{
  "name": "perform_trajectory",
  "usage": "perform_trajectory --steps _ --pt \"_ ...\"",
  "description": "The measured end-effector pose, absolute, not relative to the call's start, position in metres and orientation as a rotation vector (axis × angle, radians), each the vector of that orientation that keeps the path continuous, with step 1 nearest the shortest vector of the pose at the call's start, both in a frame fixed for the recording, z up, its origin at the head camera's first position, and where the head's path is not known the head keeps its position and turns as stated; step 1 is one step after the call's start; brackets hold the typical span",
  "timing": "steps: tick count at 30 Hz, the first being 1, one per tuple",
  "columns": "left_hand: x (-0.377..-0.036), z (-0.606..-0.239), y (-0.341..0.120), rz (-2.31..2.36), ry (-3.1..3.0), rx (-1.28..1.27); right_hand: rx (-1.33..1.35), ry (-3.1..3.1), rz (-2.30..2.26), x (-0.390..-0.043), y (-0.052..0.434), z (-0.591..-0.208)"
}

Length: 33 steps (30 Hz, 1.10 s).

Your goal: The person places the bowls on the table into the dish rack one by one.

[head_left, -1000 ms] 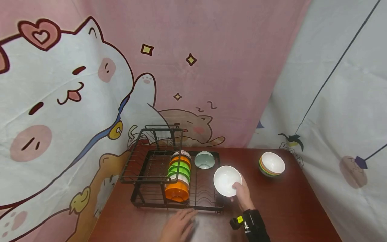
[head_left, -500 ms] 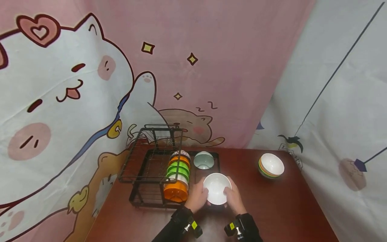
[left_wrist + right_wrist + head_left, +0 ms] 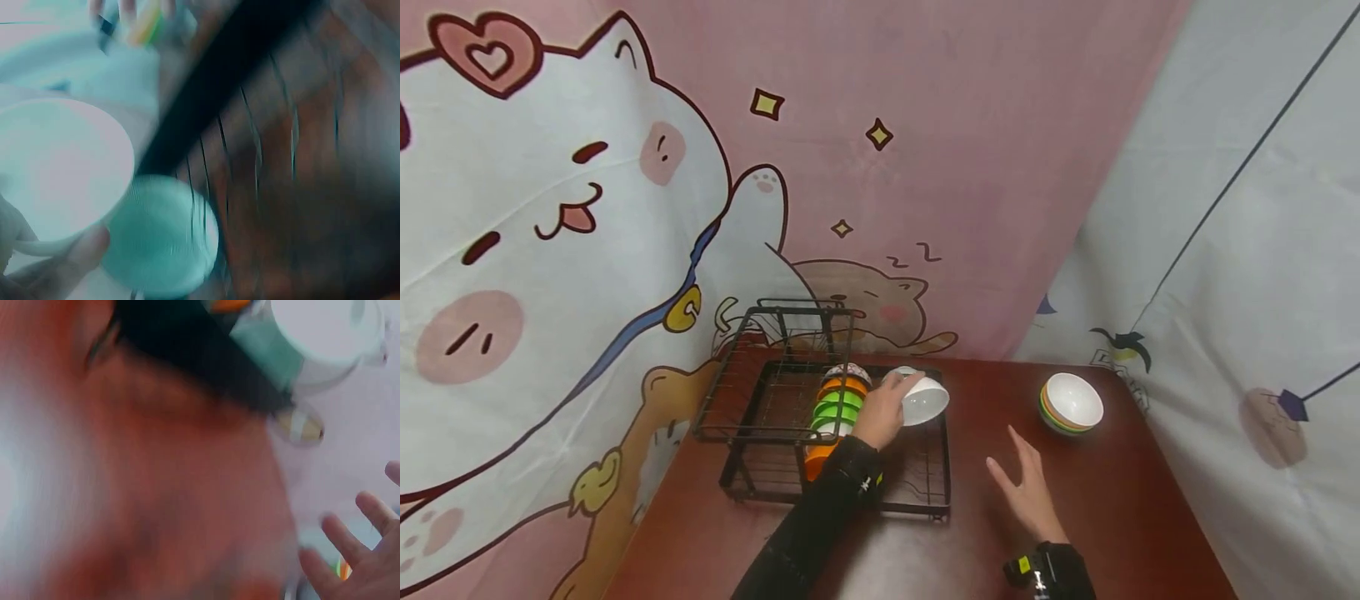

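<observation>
Cartoon-cat curtains (image 3: 625,208) hang behind a dark red desk (image 3: 1120,508), with a pale curtain on the right side.

Left hand (image 3: 878,412): grasping a white bowl (image 3: 922,400) by its rim, thumb on one side and fingers curled over the other. The bowl is tilted on its side, held over the far right section of a black wire rack (image 3: 928,496). In the left wrist view the bowl (image 3: 59,165) fills the left of the frame, with a thumb (image 3: 75,256) on its edge. Just beyond the grip lies a pale green bowl (image 3: 159,234) on the rack wires; whether the two bowls touch cannot be told, as this view is blurred.

Left of the grip, a row of orange, green and white bowls (image 3: 838,408) stands on edge in the rack.

Right hand (image 3: 1028,492): released, fingers spread and straight, holding nothing, above the desk and well apart from the grip, nearer the person. The right wrist view shows the same spread fingers (image 3: 347,547), heavily blurred.

Far right of the grip, a stack of bowls (image 3: 1071,404) with a white one on top stands upright on the desk.
</observation>
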State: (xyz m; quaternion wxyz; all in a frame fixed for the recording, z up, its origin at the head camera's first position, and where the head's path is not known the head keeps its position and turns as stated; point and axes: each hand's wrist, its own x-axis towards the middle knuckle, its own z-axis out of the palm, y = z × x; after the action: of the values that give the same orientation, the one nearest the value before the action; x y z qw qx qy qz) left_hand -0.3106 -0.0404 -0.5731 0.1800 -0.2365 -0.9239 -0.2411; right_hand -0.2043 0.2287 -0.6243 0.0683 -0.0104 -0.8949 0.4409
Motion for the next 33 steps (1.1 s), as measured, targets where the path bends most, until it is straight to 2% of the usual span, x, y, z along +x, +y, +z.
perform_trajectory --steps 6,12,24,33 --pt "-0.336 -0.578 -0.041 -0.257 -2.581 -0.737 -0.271 -2.946 0.744 -0.186 0.290 -0.661" --pt "-0.343 -0.582 -0.035 -0.067 -2.622 -0.773 -0.463 -3.082 0.713 -0.164 0.319 -0.685" --pt "-0.352 -0.609 -0.038 -0.084 -2.531 -0.831 -0.407 -3.066 0.650 -0.157 0.334 -0.693" --pt "-0.350 -0.613 -0.036 -0.245 -2.614 -0.587 -0.401 -3.105 0.624 -0.159 0.331 -0.694"
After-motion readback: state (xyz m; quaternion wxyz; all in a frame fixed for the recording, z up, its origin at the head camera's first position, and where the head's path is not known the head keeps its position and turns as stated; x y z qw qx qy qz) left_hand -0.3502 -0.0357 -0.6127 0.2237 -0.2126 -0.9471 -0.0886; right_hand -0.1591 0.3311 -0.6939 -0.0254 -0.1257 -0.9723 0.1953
